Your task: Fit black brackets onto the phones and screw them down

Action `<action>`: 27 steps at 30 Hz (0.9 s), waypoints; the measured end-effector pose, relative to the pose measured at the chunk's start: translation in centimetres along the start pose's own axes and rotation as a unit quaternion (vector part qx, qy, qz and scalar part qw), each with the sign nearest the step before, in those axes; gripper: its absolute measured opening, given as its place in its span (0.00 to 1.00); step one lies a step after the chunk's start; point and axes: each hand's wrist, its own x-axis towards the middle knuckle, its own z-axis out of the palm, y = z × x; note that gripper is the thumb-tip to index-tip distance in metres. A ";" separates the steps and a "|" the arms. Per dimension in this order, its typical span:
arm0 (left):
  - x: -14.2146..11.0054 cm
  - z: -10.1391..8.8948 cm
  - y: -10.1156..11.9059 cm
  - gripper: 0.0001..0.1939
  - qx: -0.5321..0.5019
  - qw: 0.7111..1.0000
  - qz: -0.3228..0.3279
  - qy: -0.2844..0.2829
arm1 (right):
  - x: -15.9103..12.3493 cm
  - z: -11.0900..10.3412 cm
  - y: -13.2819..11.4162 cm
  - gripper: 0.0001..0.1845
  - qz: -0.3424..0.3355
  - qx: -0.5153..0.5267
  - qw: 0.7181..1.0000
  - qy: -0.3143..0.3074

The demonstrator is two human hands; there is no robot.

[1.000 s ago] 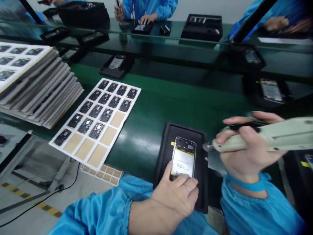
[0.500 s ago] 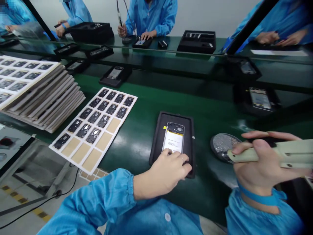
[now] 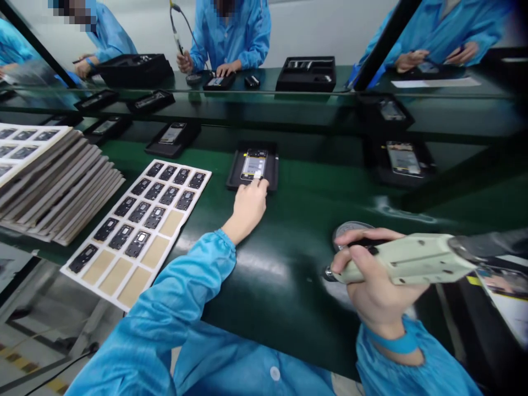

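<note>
Green bench (image 3: 268, 297), glossy. On my remote feed, the opened phone (image 3: 252, 161) lies in a black tray (image 3: 234, 171), well out ahead on the bench.

Left hand (image 3: 251, 206): arm outstretched, fingers at the tray's near edge and by the phone's lower end. I cannot tell whether they pinch the rim or only rest there.

Right hand (image 3: 377, 283): wrapped round a pale handheld driver (image 3: 416, 258), its nose near a round dish (image 3: 350, 226) partly hidden by the fingers.

Risks, my judgement:
1. Off-centre force on the tray could skew it and let the phone slide.
2. Fingertips pressing on the phone's exposed interior could disturb a part.
3. A dip of the right wrist could knock the dish; I cannot make out its contents.
4. The left sleeve (image 3: 185, 291) overlaps the board holder (image 3: 154, 252) in my view, contact unclear; cuff drag could shift it.
</note>
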 end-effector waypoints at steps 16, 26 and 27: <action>9.2 3.6 11.7 0.20 -0.033 0.986 0.159 -0.039 | -0.6 2.0 -0.4 0.06 0.029 0.020 0.999 -0.036; 15.1 5.5 21.2 0.23 -0.021 0.958 0.276 -0.079 | 0.0 2.2 -0.1 0.06 0.032 0.029 0.998 -0.054; 15.2 5.5 21.3 0.22 -0.019 0.958 0.276 -0.076 | 0.2 2.2 -0.1 0.06 0.034 0.025 0.998 -0.055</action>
